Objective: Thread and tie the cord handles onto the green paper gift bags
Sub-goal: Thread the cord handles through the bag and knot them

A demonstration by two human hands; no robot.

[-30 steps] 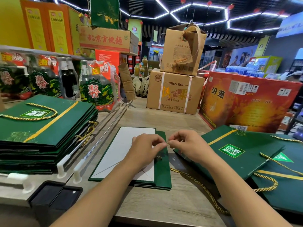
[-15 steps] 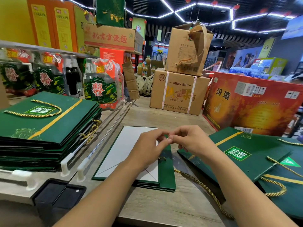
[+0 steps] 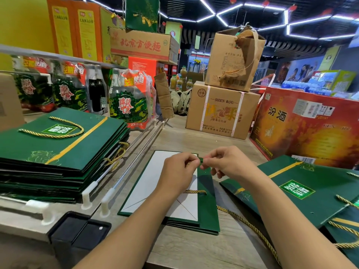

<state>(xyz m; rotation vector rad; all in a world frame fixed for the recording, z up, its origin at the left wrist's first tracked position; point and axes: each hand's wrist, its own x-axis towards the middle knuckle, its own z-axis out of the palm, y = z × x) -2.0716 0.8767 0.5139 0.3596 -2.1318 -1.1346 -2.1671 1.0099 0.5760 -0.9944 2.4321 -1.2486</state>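
Here the left hand (image 3: 179, 172) pinches the gold cord (image 3: 195, 191) over the bag (image 3: 207, 210); at its three o'clock, the right hand (image 3: 228, 164) pinches the bag's green edge.

- Stack of flat green paper gift bags (image 3: 58, 150): left, on the grey wooden table (image 3: 194, 249).
- White-lined green paper bag (image 3: 207, 206): centre, before two stacked brown cardboard boxes (image 3: 223, 111).
- Gold twisted cord (image 3: 242, 224): trails from it toward the near right.

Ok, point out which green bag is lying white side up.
The middle bag, the one being threaded: a white panel faces up beside a green strip. The left stack and the right-hand bags show green printed fronts.
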